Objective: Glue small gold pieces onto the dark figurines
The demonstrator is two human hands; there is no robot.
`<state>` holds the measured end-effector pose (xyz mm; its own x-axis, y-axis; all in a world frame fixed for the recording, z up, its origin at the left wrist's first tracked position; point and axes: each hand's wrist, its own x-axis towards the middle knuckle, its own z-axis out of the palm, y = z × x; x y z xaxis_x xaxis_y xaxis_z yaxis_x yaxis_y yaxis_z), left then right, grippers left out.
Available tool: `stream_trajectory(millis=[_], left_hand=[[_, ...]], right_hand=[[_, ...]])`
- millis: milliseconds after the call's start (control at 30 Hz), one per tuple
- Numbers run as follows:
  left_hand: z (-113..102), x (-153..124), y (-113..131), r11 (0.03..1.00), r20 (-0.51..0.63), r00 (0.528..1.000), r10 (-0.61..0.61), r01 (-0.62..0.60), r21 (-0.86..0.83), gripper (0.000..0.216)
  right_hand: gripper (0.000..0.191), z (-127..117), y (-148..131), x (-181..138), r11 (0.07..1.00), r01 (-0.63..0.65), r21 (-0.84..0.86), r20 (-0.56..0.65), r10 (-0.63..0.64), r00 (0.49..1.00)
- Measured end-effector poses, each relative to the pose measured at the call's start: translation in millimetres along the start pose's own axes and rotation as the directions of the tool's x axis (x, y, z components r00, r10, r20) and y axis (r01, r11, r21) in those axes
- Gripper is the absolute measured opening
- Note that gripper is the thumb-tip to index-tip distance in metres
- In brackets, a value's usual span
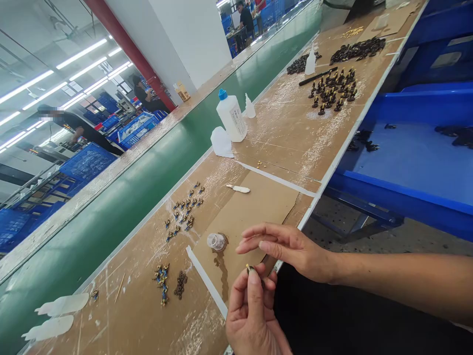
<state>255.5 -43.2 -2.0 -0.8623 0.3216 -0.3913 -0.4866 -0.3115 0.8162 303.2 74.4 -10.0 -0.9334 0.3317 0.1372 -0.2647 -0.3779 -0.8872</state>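
Pinched between the thumb and fingers of my left hand (253, 308) is a small dark figurine piece with a yellow tip (249, 267), mostly hidden by the fingers. My right hand (284, 246) hovers just above it, fingers stretched out and apart from the thumb, with nothing visible in it. Both hands are over the near edge of a cardboard sheet (258, 209). On this sheet, a small clear cup (217, 241) stands beside a wet stain, and a white-handled knife (239, 189) lies farther back.
Small blue-and-gold figurines (185, 207) stand left of the cardboard, near a pile of small dark parts (181, 285). A white bottle with a blue cap (232, 117) stands behind. Dark figurines with yellow tops (334, 91) cluster farther along. A blue bin (414, 167) is at right, a green conveyor (155, 177) at left.
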Motion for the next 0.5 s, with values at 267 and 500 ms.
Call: stream_trajectory(millis=[267, 500], left_hand=[[5.2, -4.5, 3.9, 0.998, -0.017, 0.998, -0.059, 0.059, 0.006, 0.022], [4.0, -5.3, 4.6, 0.997, -0.017, 0.997, -0.072, 0.072, 0.006, 0.024]], right_hand=[[0.028, 1.2, -2.5, -1.9, 1.000, -0.011, -0.020, -0.006, 0.011, 1.000], [0.028, 1.4, -3.2, -2.7, 0.999, -0.014, -0.045, -0.003, 0.013, 1.000]])
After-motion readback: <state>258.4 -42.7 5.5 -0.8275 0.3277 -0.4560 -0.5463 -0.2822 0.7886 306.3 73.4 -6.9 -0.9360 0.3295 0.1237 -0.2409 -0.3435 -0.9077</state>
